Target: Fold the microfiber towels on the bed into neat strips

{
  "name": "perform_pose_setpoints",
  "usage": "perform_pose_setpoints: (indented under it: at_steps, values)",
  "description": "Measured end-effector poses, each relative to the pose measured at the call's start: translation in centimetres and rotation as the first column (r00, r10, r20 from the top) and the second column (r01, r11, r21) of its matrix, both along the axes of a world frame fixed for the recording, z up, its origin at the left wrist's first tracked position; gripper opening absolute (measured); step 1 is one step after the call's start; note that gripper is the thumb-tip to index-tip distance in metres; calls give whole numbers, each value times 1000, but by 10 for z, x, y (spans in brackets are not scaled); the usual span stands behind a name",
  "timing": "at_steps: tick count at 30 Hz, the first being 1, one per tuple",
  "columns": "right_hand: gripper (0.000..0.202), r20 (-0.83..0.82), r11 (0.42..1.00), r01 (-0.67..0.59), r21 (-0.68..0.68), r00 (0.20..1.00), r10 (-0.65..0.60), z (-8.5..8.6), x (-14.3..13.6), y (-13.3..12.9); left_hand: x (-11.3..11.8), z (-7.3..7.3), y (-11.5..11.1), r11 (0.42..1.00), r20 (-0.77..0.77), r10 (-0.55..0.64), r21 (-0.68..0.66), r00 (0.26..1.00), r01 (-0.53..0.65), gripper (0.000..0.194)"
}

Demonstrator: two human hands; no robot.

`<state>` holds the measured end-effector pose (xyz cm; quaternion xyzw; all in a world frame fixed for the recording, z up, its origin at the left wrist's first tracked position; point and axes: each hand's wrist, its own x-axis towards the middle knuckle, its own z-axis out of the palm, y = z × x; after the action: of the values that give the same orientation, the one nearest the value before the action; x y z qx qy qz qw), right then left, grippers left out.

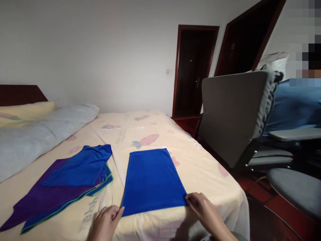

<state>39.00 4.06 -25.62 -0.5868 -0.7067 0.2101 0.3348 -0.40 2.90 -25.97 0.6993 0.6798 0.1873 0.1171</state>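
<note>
A bright blue cloth [152, 180] lies flat as a neat four-sided panel on the bed [200, 170], close to its front edge. My left hand [107, 219] pinches the cloth's near left corner between thumb and finger. At the near right corner, my right hand [200, 206] has its fingers closed on the cloth's edge. To the left rests a loose pile of fabric: a crumpled blue piece [80, 167] on top, a purple piece [42, 194] under it, and a dark blue piece with green edging [102, 189] at the bottom.
A long grey-blue bolster [50, 130] and a yellow pillow [30, 110] lie at the bed's left. Right of the bed stand a grey folding chair [230, 113] and a round stool [298, 187]. A person in a blue top [296, 103] sits at the far right.
</note>
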Motion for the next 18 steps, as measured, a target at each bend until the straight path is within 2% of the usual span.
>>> perform_pose_setpoints:
  at_steps: [3,6,9,11,14,16,18]
  values:
    - [27,44,1000,11,9,999,-12,-2,-1,-2,1,-4,-3,980,-122,98,184,988,-74,38]
    - [22,126,997,27,77,991,-37,-5,2,-1,4,-1,-7,961,-160,87,273,983,-41,29]
    - [21,188,973,38,228,979,-82,3,-5,3,18,14,-1,934,-145,15,355,989,38,22]
    - [26,204,955,-12,296,978,-51,15,-23,11,37,27,13,928,-152,-103,341,983,150,28]
    - [36,254,942,-162,294,963,86,30,-71,31,74,39,44,901,-236,-295,253,926,352,37]
    - [43,314,938,-248,242,935,166,29,-103,47,91,34,64,868,-296,-380,213,877,448,42]
    - [48,365,944,-285,169,907,208,18,-121,61,96,19,75,849,-333,-401,215,853,483,46]
